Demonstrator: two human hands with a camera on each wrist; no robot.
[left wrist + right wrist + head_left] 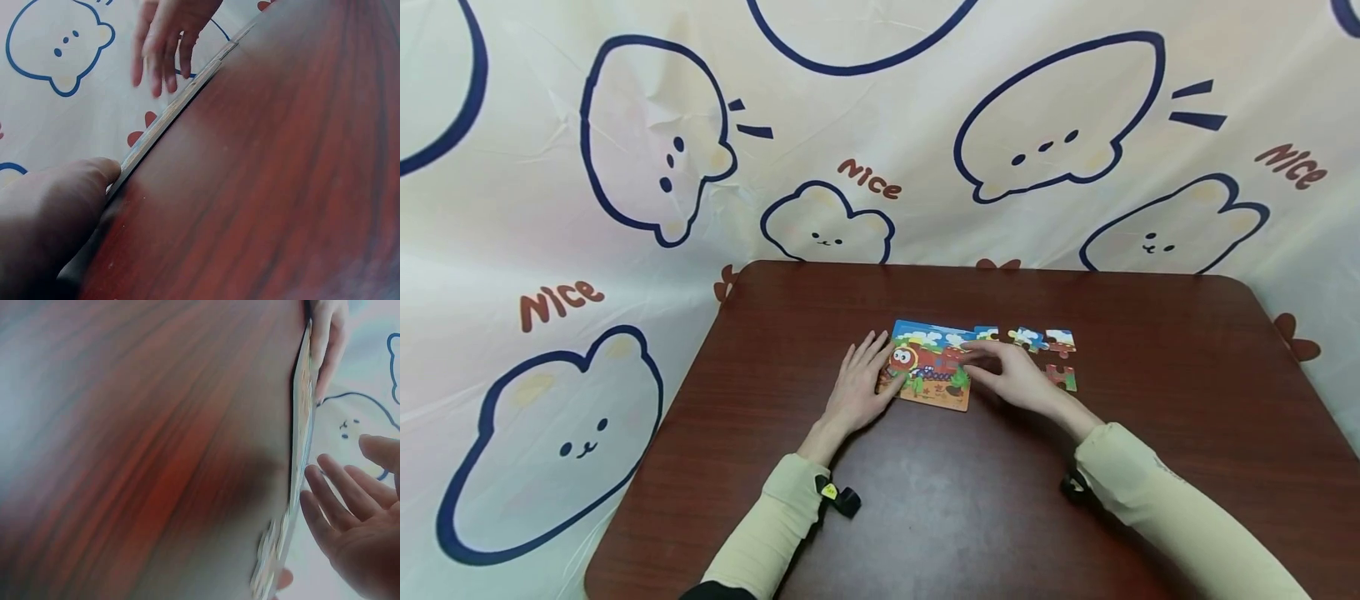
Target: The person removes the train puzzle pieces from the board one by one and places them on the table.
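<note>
At the puzzle (929, 367) — left hand (861, 385) outstretched, right hand (1011, 377) hovering.

From afar I count one left hand (861, 388), one right hand (1021, 377), two sleeves (1180, 492) and one table (925, 500). I make out one puzzle (931, 367) and at least four loose pieces (1060, 339), plus one printed sheet (917, 117) bearing three "Nice" words (561, 305) and five bear faces (583, 438).

Reddish-brown wood-grain table (169, 444), bearing one thin flat board (302, 412), seen edge-on; left hand (328, 340) at the board's far edge; right hand (365, 528), fingers parted, near its closer edge; thin pale pieces (268, 559) beside that edge. White backdrop (369, 362), blue-outlined.
</note>
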